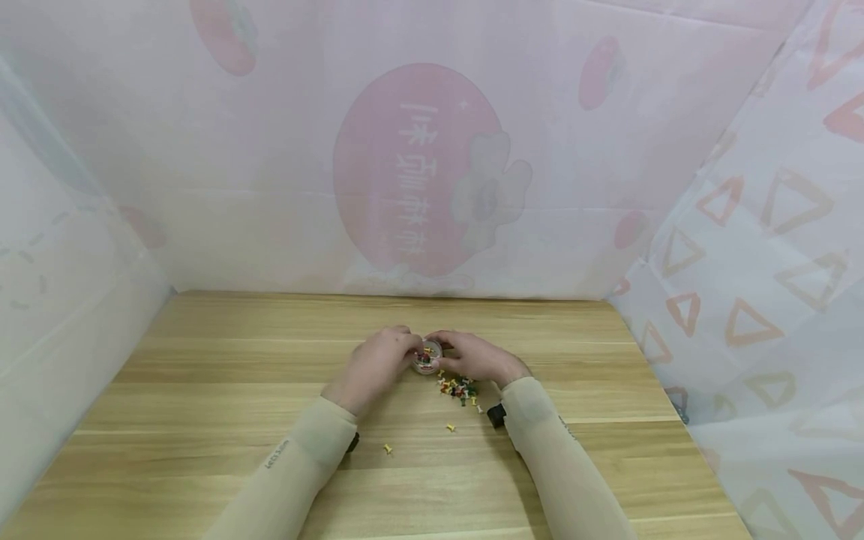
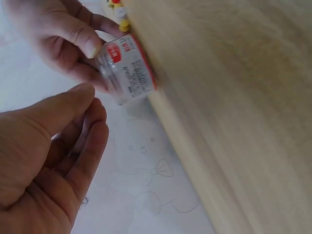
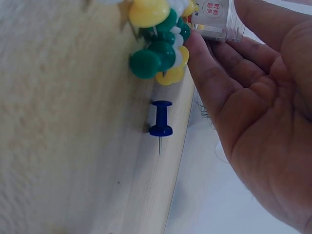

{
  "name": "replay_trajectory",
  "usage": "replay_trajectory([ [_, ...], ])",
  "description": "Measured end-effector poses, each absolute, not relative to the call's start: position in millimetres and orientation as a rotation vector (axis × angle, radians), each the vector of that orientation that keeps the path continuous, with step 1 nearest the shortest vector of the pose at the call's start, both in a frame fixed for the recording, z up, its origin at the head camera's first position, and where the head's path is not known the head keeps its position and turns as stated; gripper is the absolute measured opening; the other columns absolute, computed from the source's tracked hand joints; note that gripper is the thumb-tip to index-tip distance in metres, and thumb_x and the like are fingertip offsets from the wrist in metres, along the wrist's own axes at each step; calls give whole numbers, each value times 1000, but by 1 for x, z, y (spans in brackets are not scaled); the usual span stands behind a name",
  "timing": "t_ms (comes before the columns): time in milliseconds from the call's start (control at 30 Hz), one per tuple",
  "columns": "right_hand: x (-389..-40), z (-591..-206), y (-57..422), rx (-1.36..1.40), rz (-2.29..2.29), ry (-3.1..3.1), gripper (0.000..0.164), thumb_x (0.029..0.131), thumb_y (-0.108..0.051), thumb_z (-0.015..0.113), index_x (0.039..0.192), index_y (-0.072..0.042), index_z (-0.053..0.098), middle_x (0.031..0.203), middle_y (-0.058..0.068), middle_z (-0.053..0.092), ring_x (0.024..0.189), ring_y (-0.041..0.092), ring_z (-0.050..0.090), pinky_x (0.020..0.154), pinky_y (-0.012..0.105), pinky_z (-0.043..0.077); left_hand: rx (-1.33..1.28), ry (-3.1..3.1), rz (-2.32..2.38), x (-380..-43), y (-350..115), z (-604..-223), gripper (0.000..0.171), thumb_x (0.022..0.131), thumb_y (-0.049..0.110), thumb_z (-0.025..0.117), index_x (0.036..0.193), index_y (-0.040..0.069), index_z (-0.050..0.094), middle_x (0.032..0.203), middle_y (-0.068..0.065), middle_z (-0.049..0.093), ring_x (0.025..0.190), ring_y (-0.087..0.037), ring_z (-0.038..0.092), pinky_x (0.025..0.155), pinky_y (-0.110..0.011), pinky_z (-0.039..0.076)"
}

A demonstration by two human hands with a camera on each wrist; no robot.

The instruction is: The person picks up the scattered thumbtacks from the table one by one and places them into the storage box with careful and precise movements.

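A small clear plastic jar (image 1: pixel 427 368) with push pins inside stands on the table. My right hand (image 1: pixel 479 357) holds it from the right, thumb and fingers round its side; the left wrist view shows its printed label (image 2: pixel 130 72). The left hand (image 1: pixel 379 366) is at the jar's left, fingertips over its rim in the head view. Its thumb and fingers (image 2: pixel 100 131) are bent together, and I cannot tell whether a pin is between them. Close by the right hand lies a pile of coloured push pins (image 1: pixel 456 388). A blue push pin (image 3: pixel 161 119) lies apart from the pile.
Two yellow push pins, one nearer the pile (image 1: pixel 451 427) and one farther left (image 1: pixel 388 448), lie on the wooden table (image 1: pixel 236 375) between the forearms. A printed cloth wall (image 1: pixel 270 187) rises behind the table's far edge, with more cloth at both sides.
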State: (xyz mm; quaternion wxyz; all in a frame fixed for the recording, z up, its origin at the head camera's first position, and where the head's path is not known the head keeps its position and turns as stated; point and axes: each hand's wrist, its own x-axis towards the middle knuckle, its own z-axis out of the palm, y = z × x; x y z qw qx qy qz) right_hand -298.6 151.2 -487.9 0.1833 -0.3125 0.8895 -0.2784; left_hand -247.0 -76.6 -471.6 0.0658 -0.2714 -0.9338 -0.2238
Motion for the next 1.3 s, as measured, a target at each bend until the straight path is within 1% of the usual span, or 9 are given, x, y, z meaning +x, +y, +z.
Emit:
replay_trajectory([
  [233,-299,-488,151,-889,-765,2514,55,104,-27,63,155,-15,46,147,3,59,132,16,55,109,36,45,-1066,-2770,-629,-239,-80,-463,17,93,9,76,104,21,78,101,4,71,92,-12,65,81,-29,57],
  [333,-300,-489,152,-892,-778,2505,55,104,-25,63,155,-15,46,146,3,59,131,17,56,108,36,46,-1157,-2772,-593,-233,-82,-460,18,92,10,77,104,23,77,104,6,73,94,-10,66,82,-29,57],
  [467,-300,-489,152,-893,-799,2491,55,104,-22,63,155,-13,46,145,5,60,131,20,57,106,37,48,-1232,-2834,-516,-224,-84,-456,20,89,8,78,106,20,78,107,5,73,95,-10,67,80,-25,57],
  [533,-300,-489,152,-890,-805,2488,55,104,-21,63,155,-13,46,146,6,59,132,20,56,107,37,47,-1267,-2846,-479,-220,-85,-455,19,89,8,79,105,18,78,106,4,72,93,-9,66,78,-24,57],
  [700,-299,-488,151,-872,-805,2489,55,104,-22,63,155,-12,46,146,6,59,134,19,55,109,36,46,-1323,-2861,-397,-211,-90,-457,14,88,7,79,98,16,78,98,6,69,84,-5,60,70,-21,53],
  [867,-298,-488,150,-871,-794,2498,56,103,-25,64,155,-13,46,146,5,59,133,19,55,108,36,47,-1325,-2882,-347,-203,-97,-458,12,85,10,81,95,17,79,92,7,68,79,-3,58,67,-20,53],
  [1000,-298,-488,150,-877,-795,2499,56,103,-24,64,155,-14,46,146,5,59,134,19,55,108,35,47,-1364,-2890,-329,-197,-102,-458,8,87,11,78,88,19,77,85,7,67,72,-3,54,64,-20,50],
  [1167,-299,-489,151,-873,-794,2501,55,103,-23,64,155,-14,46,146,4,59,134,18,55,109,35,46,-1473,-2886,-287,-189,-106,-458,18,90,8,74,77,21,70,73,9,54,64,-4,41,57,-19,41],
  [1300,-299,-489,151,-871,-788,2507,56,103,-24,64,155,-14,46,145,4,60,133,18,55,108,35,46,-1511,-2895,-297,-181,-107,-461,21,87,5,76,76,21,68,73,11,52,63,-3,44,57,-18,43],
])
